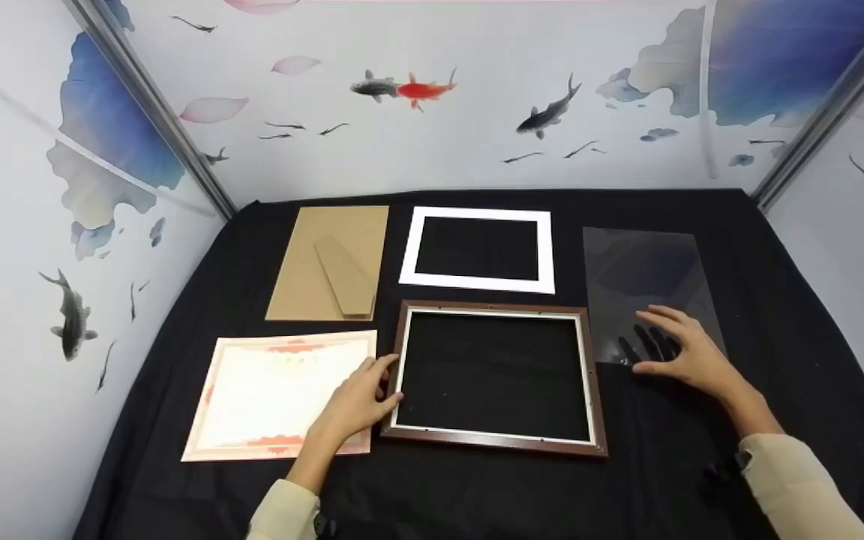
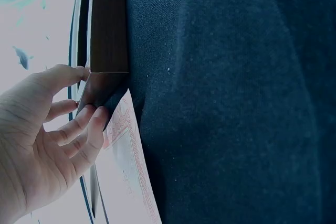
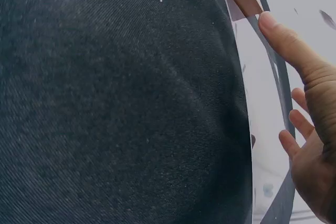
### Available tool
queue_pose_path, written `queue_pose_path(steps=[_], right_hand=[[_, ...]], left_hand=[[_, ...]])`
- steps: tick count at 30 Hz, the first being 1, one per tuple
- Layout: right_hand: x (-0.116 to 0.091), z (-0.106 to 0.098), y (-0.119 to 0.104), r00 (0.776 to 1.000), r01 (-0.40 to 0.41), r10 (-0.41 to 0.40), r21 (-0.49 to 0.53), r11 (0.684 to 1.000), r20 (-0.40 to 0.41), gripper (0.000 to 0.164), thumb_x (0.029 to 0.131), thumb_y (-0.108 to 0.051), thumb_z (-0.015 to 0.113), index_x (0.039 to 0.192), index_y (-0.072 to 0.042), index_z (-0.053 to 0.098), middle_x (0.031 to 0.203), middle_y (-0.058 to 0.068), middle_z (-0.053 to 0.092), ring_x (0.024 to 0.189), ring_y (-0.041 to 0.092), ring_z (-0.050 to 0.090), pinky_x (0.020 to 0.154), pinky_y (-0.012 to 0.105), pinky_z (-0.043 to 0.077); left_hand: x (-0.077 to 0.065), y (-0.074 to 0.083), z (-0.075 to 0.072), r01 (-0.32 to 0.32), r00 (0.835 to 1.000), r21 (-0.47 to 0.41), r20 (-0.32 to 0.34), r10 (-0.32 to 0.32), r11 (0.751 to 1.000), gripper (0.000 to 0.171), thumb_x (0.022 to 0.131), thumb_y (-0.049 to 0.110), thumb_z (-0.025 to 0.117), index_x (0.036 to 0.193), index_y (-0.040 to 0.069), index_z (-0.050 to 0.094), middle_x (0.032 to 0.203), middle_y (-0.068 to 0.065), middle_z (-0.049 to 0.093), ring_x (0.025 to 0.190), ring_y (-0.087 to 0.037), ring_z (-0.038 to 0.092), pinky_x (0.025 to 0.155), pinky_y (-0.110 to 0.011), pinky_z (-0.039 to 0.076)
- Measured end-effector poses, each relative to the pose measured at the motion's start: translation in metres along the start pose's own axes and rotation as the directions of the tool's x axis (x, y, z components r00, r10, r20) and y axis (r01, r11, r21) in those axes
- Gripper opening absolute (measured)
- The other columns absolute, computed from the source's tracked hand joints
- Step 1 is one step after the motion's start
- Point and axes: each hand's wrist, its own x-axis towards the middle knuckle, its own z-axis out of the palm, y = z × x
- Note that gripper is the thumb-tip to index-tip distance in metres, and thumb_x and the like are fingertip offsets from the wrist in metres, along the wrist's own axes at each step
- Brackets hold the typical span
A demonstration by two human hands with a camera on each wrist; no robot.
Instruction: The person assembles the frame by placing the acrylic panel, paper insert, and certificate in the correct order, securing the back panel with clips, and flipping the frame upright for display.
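A brown picture frame (image 1: 496, 442) with a pale inner lip lies flat on the table, its opening showing black cloth. My left hand (image 1: 357, 397) grips its left side, thumb on the inner edge and fingers curled by the outer face, as the left wrist view also shows. Under that hand's wrist is a certificate sheet (image 1: 267, 390) with a pink and red border. To the right of the frame, my right hand (image 1: 691, 356) hovers with spread fingers over the near end of a clear sheet (image 1: 642, 262). Dark finger reflections show in the sheet.
Behind the certificate lies a brown backing board (image 1: 319, 225) with a stand leg (image 1: 346, 281). A white mat (image 1: 547, 255) with a rectangular opening lies behind the frame. Black cloth (image 1: 477, 495) covers the table. Fish-patterned wall panels (image 1: 477, 150) enclose the back and sides.
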Motion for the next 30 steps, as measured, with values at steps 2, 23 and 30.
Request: queue_pose_path(steps=[2,23,30], right_hand=[[0.002,0.002,0.001,1.0,0.025,-0.024,-0.008,1.0,0.018,0.086,0.07,-0.023,0.096,0.143,-0.002,0.056,0.15,0.029,0.039,0.134,0.057,0.029,0.095,0.079,0.026],[0.01,0.002,0.01,0.988,0.096,-0.068,-0.204,0.974,0.138,0.066,0.08,-0.035,0.088,0.133,-0.001,0.066,0.143,0.024,0.052,0.128,0.05,0.045,0.099,0.068,0.036],[0.009,0.004,0.012,0.988,0.104,-0.069,-0.259,0.96,0.138,0.064,0.083,-0.036,0.086,0.134,-0.003,0.066,0.143,0.022,0.052,0.126,0.05,0.047,0.097,0.069,0.038]], left_hand=[[0.0,0.0,0.0,0.004,1.0,-0.004,0.002,-0.004,1.0,0.06,0.092,0.018,0.077,0.144,0.002,0.051,0.104,-0.008,0.057,0.083,-0.019,0.062,0.066,-0.034,0.053],[0.002,0.001,0.001,0.038,0.999,0.009,0.02,-0.038,0.999,0.061,0.091,0.018,0.076,0.145,0.007,0.049,0.104,-0.009,0.057,0.084,-0.02,0.058,0.066,-0.038,0.051],[0.002,0.0,0.002,0.039,0.999,-0.01,0.022,-0.038,0.999,0.06,0.091,0.017,0.076,0.145,0.007,0.05,0.104,-0.01,0.057,0.085,-0.021,0.059,0.066,-0.039,0.052]])
